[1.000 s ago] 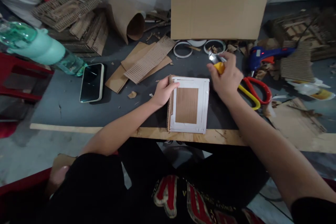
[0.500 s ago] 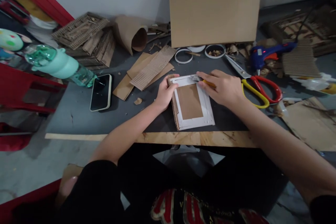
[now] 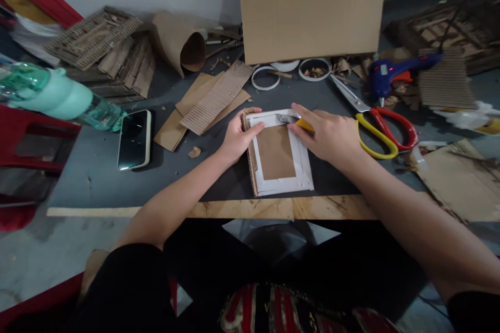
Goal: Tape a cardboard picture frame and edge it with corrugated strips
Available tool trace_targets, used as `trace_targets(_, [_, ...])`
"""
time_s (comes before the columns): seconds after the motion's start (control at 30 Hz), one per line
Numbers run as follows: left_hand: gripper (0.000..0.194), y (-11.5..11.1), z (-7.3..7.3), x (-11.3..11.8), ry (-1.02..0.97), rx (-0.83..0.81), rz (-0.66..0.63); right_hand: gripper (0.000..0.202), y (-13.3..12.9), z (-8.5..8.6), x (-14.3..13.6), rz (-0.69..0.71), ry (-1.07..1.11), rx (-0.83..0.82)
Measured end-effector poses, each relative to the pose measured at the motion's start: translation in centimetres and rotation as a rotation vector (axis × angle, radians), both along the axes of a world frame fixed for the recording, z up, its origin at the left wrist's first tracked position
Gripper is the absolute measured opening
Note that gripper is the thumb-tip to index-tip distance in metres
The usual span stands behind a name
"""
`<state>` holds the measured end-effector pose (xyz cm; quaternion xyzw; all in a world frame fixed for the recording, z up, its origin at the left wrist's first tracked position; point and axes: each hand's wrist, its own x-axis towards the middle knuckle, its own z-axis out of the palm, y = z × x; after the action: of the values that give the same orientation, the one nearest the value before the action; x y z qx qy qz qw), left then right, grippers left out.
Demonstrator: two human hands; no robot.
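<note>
Down onto the panel's top strip has come the right hand (image 3: 332,132) with the yellow cutter (image 3: 304,125); a second ago both were off to the right, clear of the panel (image 3: 301,169). Its thumb and index finger pinch the cutter's yellow body near the metal head, which lies over the white border at the top, and the remaining fingers are bent beneath the palm. Fingers of the left hand (image 3: 236,138) clamp the panel's upper left corner, thumb pressed flat on the white face, the others wrapped round the corrugated left edge. Between the two sets of fingers sits that top strip, while the brown middle and lower border lie below them, toward the wooden front edge of the desk (image 3: 94,171).

Just right of the right hand are scissors (image 3: 353,100) with red and yellow handles, and beyond them a blue glue gun (image 3: 385,77). White rings (image 3: 254,79) lie past the panel, before a large cardboard sheet (image 3: 312,5). Left of the left hand are overlapping cardboard strips (image 3: 216,99), then a phone (image 3: 134,140) and a tilted green bottle (image 3: 62,93).
</note>
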<state>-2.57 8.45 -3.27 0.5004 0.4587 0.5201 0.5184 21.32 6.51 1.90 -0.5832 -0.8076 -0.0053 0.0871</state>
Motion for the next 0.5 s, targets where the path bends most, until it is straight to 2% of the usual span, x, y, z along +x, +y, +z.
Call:
trace_targets(0.3, [0.072,0.2,-0.2,0.1,0.0,0.006,0.013,0.064,-0.3,-0.2,-1.1,-0.063,-0.04,0.009])
trace_targets(0.5, [0.075,0.5,-0.2,0.1,-0.013,-0.014,0.009,0.066,-0.3,-0.9,-1.3,-0.073,-0.004,0.031])
